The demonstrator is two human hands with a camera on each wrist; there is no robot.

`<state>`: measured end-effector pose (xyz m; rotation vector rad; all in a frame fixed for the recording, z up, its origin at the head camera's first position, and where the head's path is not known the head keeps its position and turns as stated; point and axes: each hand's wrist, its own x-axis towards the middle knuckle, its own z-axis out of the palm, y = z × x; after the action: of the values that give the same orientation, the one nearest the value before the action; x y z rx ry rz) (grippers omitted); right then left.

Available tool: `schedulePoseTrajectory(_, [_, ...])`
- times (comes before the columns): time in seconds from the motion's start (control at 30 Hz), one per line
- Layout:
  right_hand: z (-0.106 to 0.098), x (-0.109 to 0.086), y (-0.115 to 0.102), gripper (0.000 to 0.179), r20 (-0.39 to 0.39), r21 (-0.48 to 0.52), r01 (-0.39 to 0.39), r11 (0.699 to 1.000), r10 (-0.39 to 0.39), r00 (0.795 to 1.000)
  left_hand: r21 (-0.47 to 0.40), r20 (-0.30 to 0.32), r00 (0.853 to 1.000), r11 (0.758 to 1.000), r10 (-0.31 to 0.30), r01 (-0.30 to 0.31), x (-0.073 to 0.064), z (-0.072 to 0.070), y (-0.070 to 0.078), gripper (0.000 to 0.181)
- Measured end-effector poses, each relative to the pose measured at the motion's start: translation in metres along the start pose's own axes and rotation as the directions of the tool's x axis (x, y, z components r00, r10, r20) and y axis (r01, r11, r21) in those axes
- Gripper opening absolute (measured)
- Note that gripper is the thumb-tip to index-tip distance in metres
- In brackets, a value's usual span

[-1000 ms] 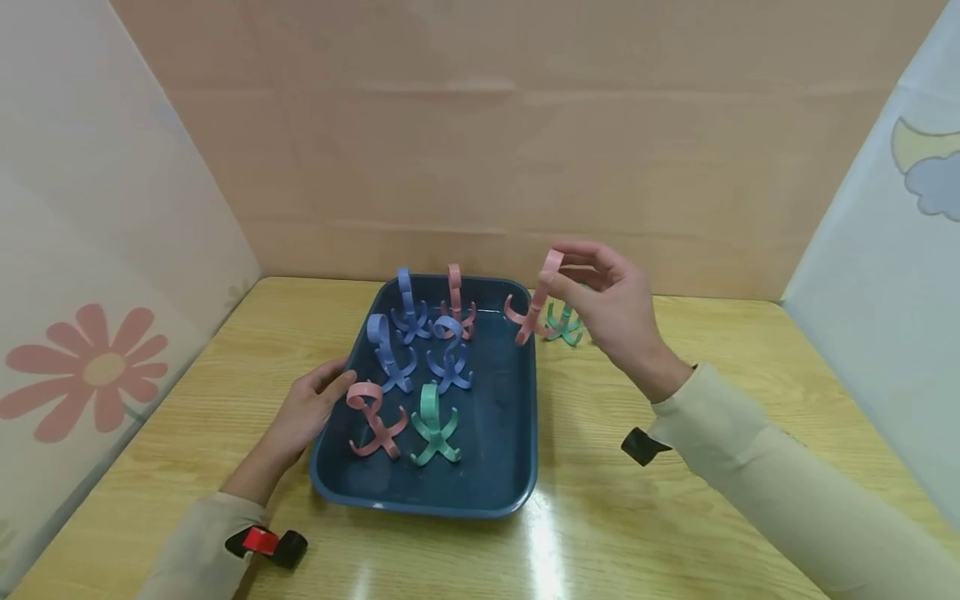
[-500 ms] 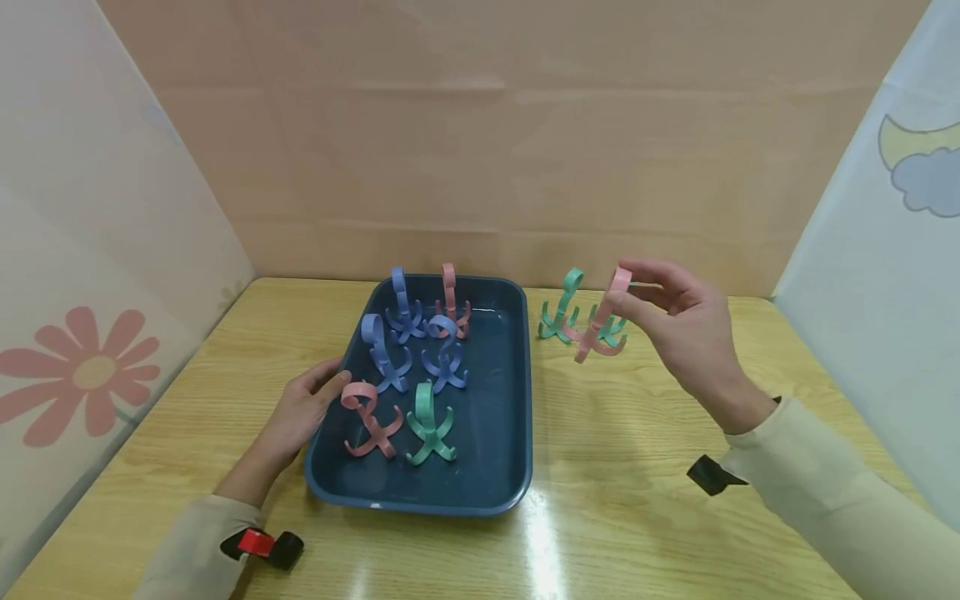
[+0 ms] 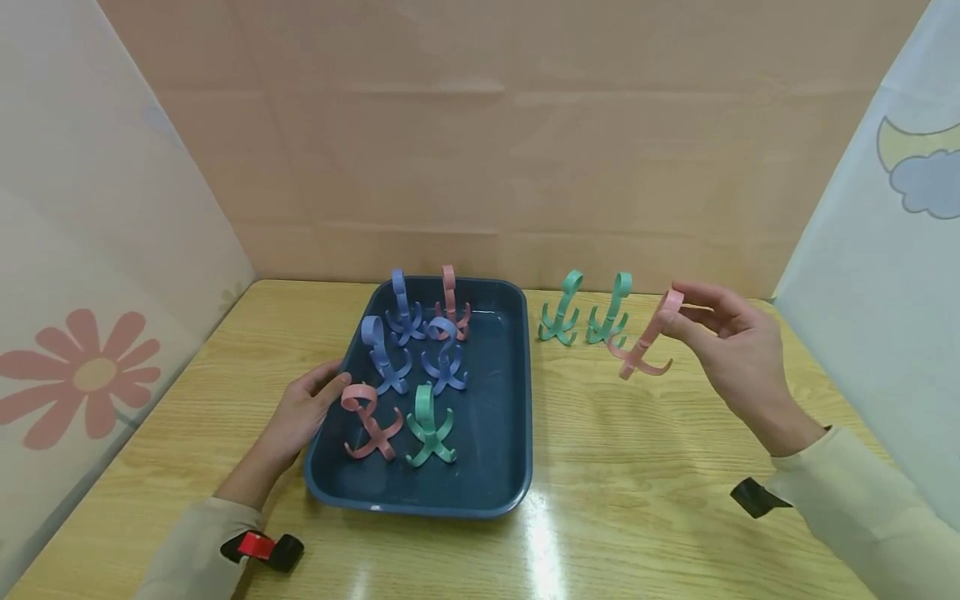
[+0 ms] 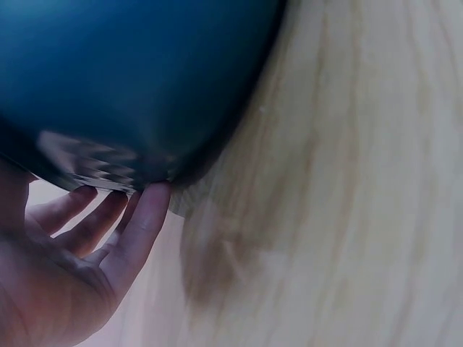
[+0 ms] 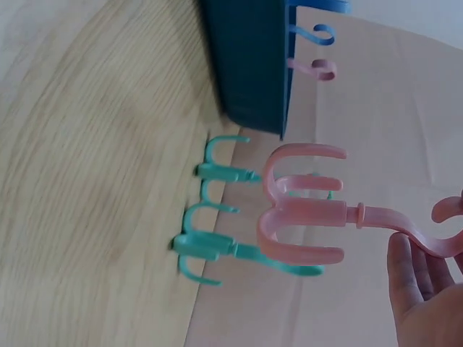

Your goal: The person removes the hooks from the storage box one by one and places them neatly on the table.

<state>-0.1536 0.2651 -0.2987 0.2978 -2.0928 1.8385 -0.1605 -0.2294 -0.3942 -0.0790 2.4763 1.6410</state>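
Note:
My right hand (image 3: 738, 358) pinches the curved top of a pink multi-prong hanging hook (image 3: 647, 342) between thumb and fingers, above the table right of the tray. In the right wrist view the pink hook (image 5: 311, 212) hangs from the fingertips, prongs toward the table. Two green hooks (image 3: 558, 321) stand upright on the table near the back, just left of it. My left hand (image 3: 303, 412) holds the left rim of the dark blue tray (image 3: 495, 450); the left wrist view has its fingertips against the tray's outer wall (image 4: 145, 79).
Inside the tray stand several more hooks: blue hooks (image 3: 447, 367), pink hooks (image 3: 375, 433) and a green hook (image 3: 430, 433). A paper-covered wall (image 3: 480, 167) rises behind the wooden table (image 3: 637, 500), with side panels at left and right.
My right hand has carried the pink hook from over the tray's right edge to the right, past the two green hooks, and slightly lower. The left hand stays at the tray.

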Motion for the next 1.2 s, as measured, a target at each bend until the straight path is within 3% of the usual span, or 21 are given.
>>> schedulePoseTrajectory(0.17, [-0.017, -0.001, 0.011, 0.042, -0.046, -0.101, 0.018, 0.995, -0.023, 0.999, -0.003, 0.001, 1.000, 1.000, -0.002, 0.002, 0.000, 0.000, 0.000, 0.069])
schedulePoseTrajectory(0.3, [-0.028, 0.002, 0.018, 0.042, -0.085, -0.234, 0.011, 0.972, -0.031, 0.996, 0.000, -0.002, 1.000, 1.000, -0.003, 0.003, 0.000, 0.000, -0.001, 0.069])
schedulePoseTrajectory(0.6, [-0.040, 0.019, 0.046, 0.040, -0.158, -0.341, -0.041, 0.939, -0.014, 0.987, 0.012, -0.004, 1.000, 1.000, -0.008, 0.008, 0.001, -0.001, -0.001, 0.068])
schedulePoseTrajectory(1.2, [-0.038, 0.056, 0.081, 0.049, -0.175, -0.335, -0.178, 0.925, 0.125, 0.977, 0.009, -0.010, 1.000, 1.000, 0.006, -0.006, 0.001, 0.000, 0.000, 0.061])
